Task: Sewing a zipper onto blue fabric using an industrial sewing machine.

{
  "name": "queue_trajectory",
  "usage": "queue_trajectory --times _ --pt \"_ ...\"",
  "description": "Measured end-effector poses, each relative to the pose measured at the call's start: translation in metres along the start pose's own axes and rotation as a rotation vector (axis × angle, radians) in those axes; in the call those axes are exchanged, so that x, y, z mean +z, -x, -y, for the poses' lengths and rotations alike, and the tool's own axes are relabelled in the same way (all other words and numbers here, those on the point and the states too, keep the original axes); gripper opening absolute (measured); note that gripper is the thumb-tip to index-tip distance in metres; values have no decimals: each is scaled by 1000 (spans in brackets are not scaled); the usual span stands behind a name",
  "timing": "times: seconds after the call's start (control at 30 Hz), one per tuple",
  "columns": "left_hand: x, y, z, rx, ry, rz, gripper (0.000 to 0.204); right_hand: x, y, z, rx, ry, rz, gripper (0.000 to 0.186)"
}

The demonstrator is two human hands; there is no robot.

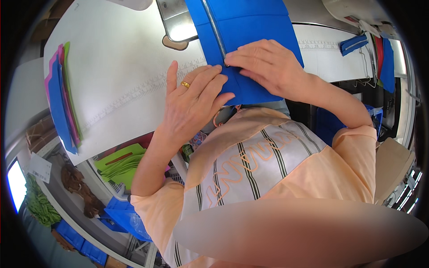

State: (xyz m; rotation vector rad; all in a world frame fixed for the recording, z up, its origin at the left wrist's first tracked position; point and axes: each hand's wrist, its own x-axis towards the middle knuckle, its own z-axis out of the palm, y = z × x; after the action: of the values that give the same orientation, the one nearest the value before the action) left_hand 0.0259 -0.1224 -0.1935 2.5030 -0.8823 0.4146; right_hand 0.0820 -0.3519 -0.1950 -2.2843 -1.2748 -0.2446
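Note:
A blue fabric piece point(259, 27) with a silver zipper point(213, 24) along it lies in front of me, hanging slightly over the table's near edge. My left hand point(194, 96), a gold ring on one finger, rests at the fabric's left edge, fingertips beside the zipper's near end and thumb spread apart. From the right, my right hand point(275, 67) lies over the fabric. Its fingertips touch the zipper's near end, and its thumb sits on the cloth a little apart from them. Both hands lie with fingers stretched, and the zipper's very end is partly hidden beneath them.
The white table point(120, 58) bears ruler markings. Blue, pink and green fabric strips point(62, 98) lie at its left edge. A metal plate point(178, 20) of a machine is beyond my left hand. A small blue zippered piece point(354, 44) sits right; green pieces point(120, 163) fill a drawer below.

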Motion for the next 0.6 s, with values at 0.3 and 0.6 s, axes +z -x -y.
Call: queue_trajectory --times 0.3,0.6 --pt "3 0 1 17 -15 -53 25 8 -28 -2 103 -14 -129 11" --pt "3 1 1 18 -14 -55 22 -6 -37 -20 32 -180 57 10"
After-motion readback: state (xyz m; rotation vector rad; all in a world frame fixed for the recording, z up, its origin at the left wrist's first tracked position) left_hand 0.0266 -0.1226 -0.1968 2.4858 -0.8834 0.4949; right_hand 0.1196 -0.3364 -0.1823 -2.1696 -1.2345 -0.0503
